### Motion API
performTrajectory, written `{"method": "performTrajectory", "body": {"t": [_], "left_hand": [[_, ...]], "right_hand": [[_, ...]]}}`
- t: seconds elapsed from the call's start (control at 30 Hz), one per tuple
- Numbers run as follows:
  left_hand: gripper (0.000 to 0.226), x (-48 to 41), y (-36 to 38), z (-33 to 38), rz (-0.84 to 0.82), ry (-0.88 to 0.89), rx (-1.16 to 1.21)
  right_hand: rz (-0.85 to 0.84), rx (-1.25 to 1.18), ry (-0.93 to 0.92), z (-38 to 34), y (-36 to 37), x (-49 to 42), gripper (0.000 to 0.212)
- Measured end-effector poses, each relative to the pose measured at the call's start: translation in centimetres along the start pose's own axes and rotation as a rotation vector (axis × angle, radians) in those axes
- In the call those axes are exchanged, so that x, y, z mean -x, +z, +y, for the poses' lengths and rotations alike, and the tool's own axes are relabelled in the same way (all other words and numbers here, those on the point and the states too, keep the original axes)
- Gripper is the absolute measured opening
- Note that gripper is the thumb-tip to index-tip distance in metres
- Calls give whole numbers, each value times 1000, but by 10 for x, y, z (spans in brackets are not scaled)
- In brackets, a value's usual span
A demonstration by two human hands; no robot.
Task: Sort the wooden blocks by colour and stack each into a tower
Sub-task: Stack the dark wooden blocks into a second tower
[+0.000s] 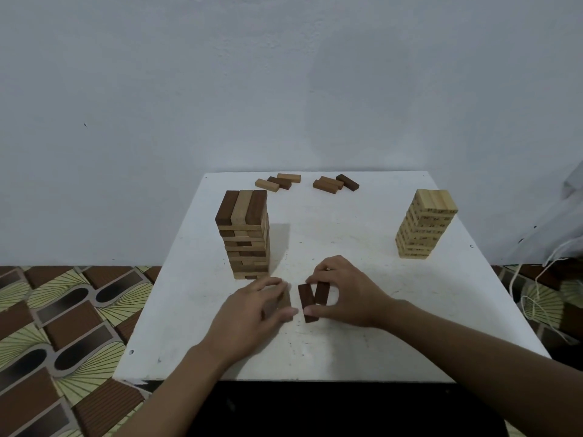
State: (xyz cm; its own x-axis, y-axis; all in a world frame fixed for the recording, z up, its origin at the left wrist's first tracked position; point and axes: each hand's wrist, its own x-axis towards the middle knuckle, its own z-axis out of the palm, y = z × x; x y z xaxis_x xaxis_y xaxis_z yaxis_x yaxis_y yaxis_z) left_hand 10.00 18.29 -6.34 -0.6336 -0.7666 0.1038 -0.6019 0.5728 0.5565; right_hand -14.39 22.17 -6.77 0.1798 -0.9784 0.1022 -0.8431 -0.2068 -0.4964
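Note:
A mixed tower (244, 233) of dark and light wooden blocks stands on the left of the white table (347, 351). At the right stands a tower of pale blocks (424, 223). Near the table's front, my right hand (345, 293) pinches two dark brown blocks (310, 299) lying side by side. My left hand (252, 313) curls over a block (282, 301) just left of them; motion blur hides the block's colour. Two loose groups of blocks lie at the far edge, one left (277, 182) and one right (336, 183).
A grey wall rises behind the table. Patterned brown and yellow floor shows on both sides. White cords (536, 298) hang off the right side of the table, beside grey cloth (568, 216).

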Motion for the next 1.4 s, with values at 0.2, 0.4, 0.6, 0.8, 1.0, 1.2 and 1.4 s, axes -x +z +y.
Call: {"method": "performTrajectory", "body": {"t": [0.2,0.4,0.6,0.8,1.0,1.2,1.4], "left_hand": [[66,16,-1,-19,-55,24,-59],[77,9,3,-12,-55,82,-32],[86,-2,7,-5,-75,82,-24],[78,-11,11,-1,-102,52,59],[68,-16,13,6,-84,11,113],[62,-13,15,12,-18,-43,157],[55,-11,14,13,3,-46,154]], "right_hand": [[-23,19,30,-6,3,-1,63],[-88,-2,24,-19,0,2,65],[-200,77,75,-13,-16,1,98],[-249,33,35,-7,-17,-6,93],[-280,-95,-5,-14,-18,-16,72],[-255,-130,10,-17,-15,-17,72],[-223,-224,81,-13,-14,-13,96]]}}
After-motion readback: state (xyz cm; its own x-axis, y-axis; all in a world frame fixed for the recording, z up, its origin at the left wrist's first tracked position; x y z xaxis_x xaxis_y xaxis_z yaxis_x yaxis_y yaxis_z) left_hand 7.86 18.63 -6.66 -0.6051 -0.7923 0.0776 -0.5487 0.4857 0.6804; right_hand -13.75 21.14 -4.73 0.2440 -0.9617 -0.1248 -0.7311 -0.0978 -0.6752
